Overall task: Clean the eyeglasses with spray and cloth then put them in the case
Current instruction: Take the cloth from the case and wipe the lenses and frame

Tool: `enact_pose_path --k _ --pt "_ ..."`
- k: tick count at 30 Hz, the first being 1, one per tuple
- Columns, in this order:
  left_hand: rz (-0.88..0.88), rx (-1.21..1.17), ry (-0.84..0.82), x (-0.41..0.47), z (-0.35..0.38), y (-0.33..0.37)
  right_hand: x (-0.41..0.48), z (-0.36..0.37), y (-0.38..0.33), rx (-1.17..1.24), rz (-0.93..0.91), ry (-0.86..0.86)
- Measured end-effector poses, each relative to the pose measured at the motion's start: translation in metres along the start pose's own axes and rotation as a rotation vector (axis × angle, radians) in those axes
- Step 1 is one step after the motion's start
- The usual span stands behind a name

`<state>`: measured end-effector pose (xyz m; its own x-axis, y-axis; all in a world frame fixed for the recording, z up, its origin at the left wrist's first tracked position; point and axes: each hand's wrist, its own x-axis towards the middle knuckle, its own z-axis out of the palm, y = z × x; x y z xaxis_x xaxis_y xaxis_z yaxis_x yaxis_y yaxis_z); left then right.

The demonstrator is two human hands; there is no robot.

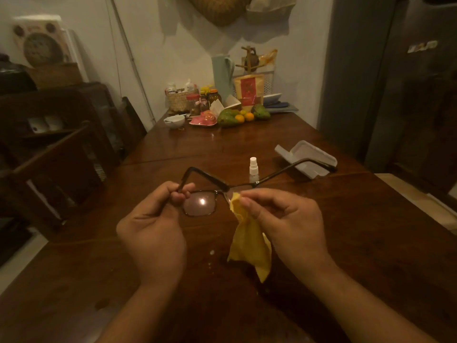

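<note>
Mid-wipe: my left hand (158, 214) pinches the glasses (200, 203); right hand (284, 216) pinches cloth (249, 243) over one lens. Spray bottle (253, 167) standing; case (306, 159) open, unfilled.

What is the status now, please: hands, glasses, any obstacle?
Left hand grips eyeglasses near one hinge. Right hand pinches yellow cloth at the other lens. Spray bottle, open case beyond. Nothing in the way.
</note>
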<state>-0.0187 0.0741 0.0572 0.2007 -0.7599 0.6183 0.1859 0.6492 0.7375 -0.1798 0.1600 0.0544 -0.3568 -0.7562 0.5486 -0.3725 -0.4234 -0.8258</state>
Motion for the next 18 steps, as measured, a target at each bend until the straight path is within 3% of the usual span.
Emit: enact_pose_path --k 3,5,11,18 --pt "0.018 0.041 -0.047 -0.004 0.002 0.003 0.002 -0.010 0.009 -0.282 -0.262 0.128" --pt "0.021 0.050 -0.052 -0.006 0.004 0.004 0.004 -0.016 0.015 -0.402 -0.365 0.124" --pt "-0.014 0.022 -0.040 -0.007 0.005 0.005 0.007 -0.016 0.019 -0.594 -0.345 -0.088" --pt "-0.095 -0.043 0.008 -0.002 0.000 -0.001 0.006 -0.017 0.010 -1.048 -0.363 -0.215"
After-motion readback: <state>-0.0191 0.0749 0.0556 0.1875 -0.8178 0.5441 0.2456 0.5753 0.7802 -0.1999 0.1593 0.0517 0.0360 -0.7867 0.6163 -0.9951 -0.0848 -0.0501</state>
